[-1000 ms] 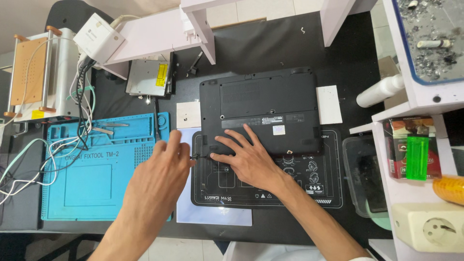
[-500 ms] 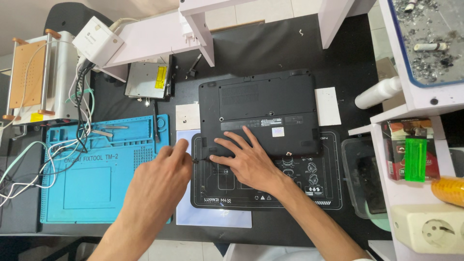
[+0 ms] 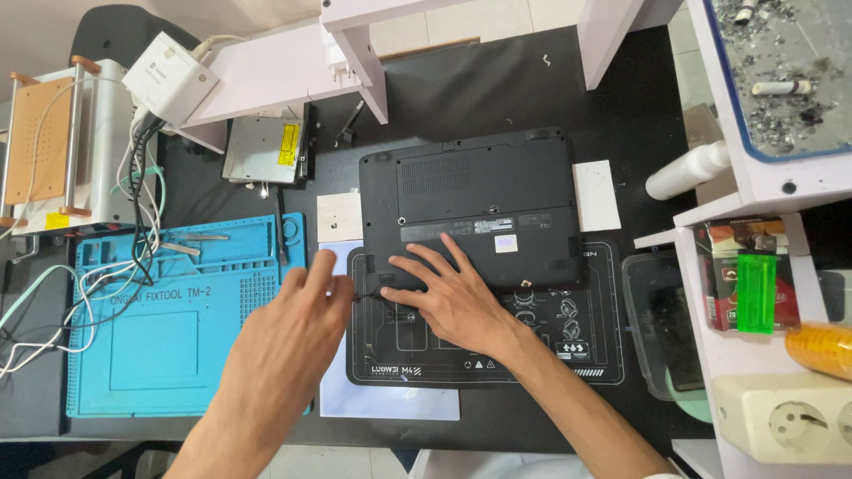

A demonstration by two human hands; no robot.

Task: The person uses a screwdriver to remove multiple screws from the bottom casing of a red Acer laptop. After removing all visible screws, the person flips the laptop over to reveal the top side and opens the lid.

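Laptop (image 3: 479, 204): black, underside up, lying across the far edge of a black printed mat (image 3: 497, 341) on the dark counter (image 3: 497, 80).
Right hand (image 3: 457, 297): flat on the laptop's near edge, fingers (image 3: 417, 262) spread and pressing down; nothing gripped.
Left hand (image 3: 284, 341): just left of the laptop's near-left corner, fingers (image 3: 319, 270) loosely open; a small dark part sits at the fingertips, too blurred to tell if pinched.
Left side: blue work mat (image 3: 151, 319) with tweezers (image 3: 191, 248).
Behind: bare metal drive (image 3: 262, 151), white card (image 3: 596, 195) right of the laptop.
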